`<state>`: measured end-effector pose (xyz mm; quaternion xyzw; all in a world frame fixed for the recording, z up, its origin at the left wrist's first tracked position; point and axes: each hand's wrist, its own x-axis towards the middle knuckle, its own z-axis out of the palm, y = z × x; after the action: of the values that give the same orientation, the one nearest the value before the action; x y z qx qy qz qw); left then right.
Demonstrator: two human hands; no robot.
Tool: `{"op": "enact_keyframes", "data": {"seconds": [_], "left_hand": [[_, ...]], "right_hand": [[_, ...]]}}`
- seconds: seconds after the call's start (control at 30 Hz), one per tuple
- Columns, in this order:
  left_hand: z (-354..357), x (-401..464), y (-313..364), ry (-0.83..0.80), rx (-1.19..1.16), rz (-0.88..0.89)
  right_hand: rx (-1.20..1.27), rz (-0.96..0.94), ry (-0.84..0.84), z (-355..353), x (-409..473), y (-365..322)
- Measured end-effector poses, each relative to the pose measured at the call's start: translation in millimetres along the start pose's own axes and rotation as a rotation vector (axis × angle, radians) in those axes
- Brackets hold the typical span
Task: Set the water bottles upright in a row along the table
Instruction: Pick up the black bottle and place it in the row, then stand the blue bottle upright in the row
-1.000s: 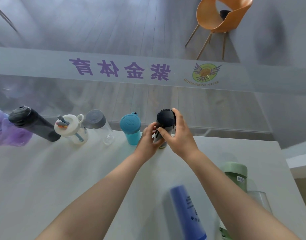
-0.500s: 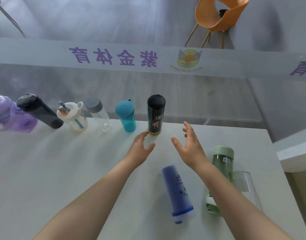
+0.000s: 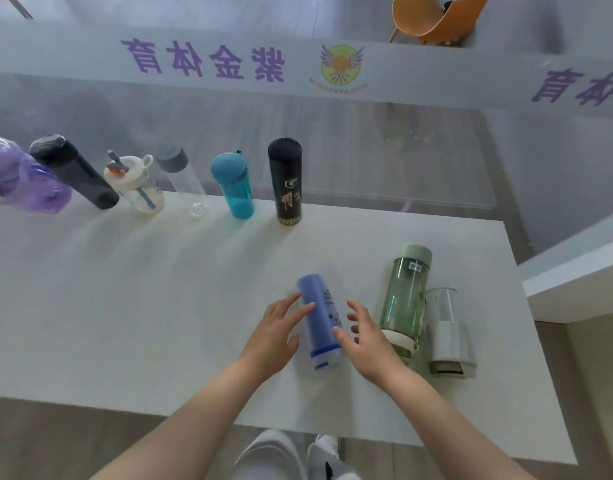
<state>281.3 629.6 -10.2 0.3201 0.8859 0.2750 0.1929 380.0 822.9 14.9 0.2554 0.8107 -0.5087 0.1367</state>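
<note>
- The blue translucent plastic bottle [image 3: 320, 320] lies on its side on the white table [image 3: 125, 289], near the front edge, between my two hands.
- Its long axis runs roughly away from me, base end farther off, capped end with the dark blue band nearest me.
- My left hand [image 3: 275, 332] sits just beside the bottle's left flank, fingers straight and spread, tips touching or nearly touching the wall; I cannot tell which.
- My right hand [image 3: 365, 336] sits at the right flank, fingers relaxed and slightly bent, the thumb against the bottle near the band. Neither hand has closed round anything.
- Both hands are about equally near; the bottle lies directly between the fingers, so the grasp, in my judgement, only needs them to close inward.
- Six bottles stand in the row along the far edge, the black cylindrical flask [image 3: 285, 181] at its right end.
- The green tinted bottle [image 3: 407, 296] and the clear bottle with a white cap [image 3: 448, 332] lie just right of my right hand.
- Half a second ago both hands hovered open near the black flask; they have come back to the blue bottle.
</note>
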Motion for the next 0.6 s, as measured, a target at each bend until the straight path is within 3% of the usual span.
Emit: {"op": "enact_keyframes", "data": {"seconds": [0.23,0.6], "left_hand": [[23.8,-27.5,10.5,0.026,0.048,0.118],[32.3,-37.7,22.2,0.059,0.107,0.161]], "right_hand": [[0.031,0.073,-0.077,20.9,-20.2,20.9],[0.174,0.078,-0.034,20.7,-33.0,25.1]]}}
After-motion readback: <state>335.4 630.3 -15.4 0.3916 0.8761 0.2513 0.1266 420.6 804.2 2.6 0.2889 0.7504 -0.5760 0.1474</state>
